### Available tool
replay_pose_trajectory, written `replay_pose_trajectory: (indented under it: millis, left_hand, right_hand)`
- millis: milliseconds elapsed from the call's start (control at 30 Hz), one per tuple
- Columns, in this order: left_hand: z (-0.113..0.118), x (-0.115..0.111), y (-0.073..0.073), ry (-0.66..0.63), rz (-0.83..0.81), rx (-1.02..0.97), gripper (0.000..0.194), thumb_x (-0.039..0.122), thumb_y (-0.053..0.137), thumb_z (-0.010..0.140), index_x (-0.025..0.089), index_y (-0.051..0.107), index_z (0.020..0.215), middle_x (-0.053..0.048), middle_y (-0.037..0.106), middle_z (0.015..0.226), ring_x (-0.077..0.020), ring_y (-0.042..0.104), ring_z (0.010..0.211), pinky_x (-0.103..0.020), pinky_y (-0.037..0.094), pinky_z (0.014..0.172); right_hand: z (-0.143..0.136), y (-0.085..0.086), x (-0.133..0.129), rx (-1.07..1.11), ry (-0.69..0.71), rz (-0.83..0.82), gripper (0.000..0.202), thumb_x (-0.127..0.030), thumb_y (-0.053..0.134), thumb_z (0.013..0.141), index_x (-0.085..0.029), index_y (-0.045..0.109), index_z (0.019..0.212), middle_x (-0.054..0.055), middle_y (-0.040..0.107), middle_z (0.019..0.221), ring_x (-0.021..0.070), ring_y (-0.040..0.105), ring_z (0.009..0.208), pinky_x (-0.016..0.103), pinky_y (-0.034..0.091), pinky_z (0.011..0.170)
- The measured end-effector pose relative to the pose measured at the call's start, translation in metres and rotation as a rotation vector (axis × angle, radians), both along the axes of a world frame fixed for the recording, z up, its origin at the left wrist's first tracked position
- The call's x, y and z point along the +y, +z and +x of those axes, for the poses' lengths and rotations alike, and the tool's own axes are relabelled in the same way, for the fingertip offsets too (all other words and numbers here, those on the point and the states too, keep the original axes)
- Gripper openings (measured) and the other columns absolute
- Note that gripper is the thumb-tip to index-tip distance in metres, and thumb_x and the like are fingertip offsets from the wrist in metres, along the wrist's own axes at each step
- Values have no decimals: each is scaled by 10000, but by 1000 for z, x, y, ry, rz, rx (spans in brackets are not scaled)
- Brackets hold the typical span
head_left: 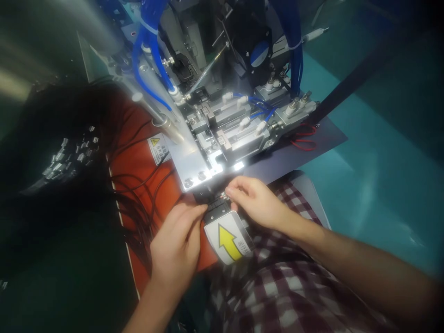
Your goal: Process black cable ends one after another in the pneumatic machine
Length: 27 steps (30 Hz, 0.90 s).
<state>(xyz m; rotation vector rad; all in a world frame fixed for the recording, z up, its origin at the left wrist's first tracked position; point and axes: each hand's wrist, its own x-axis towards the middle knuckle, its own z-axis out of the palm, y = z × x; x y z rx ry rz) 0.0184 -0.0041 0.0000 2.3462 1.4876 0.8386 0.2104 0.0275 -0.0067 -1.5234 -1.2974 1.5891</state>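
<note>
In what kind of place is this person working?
Probably a factory workshop: there is a metal machine with blue air tubes and a yellow arrow label.

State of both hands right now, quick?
Left hand: fingertips at the black slotted block; grip can't be told.
Right hand: thumb and index finger at the small pale pieces over the block; can't tell if closed on them.

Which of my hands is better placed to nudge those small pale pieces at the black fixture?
Probably your right hand: its fingertips are right beside the small pale pieces, while your left hand is farther off, at the left edge of the black fixture.
</note>
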Motion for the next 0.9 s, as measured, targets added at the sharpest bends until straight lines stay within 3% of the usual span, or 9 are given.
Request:
replay_pose_trajectory:
  millis: [533,733,900]
  left_hand:
    - [-3,0,0,32,39,-5,174,29,594,826,145,666,935,-43,657,923,-133,627,878,-232,490,834]
    - [-3,-1,-3,-5,122,196,221,-5,533,834,108,658,977,-92,610,956,-184,590,894,-289,491,782]
    - [-4,2,0,-60,153,254,206,3,541,825,106,645,971,-88,596,887,-217,549,863,-325,473,714]
  right_hand:
    - [2,3,1,-53,33,17,242,-302,491,905,-196,510,688,-4,665,648,140,594,633,277,445,676]
    - [1,1,1,-43,23,-1,212,-288,506,898,-194,530,710,-3,658,629,144,588,623,274,432,656]
    - [3,-2,3,119,1,-115,174,-269,527,899,-178,556,754,-28,600,567,117,557,549,245,417,608]
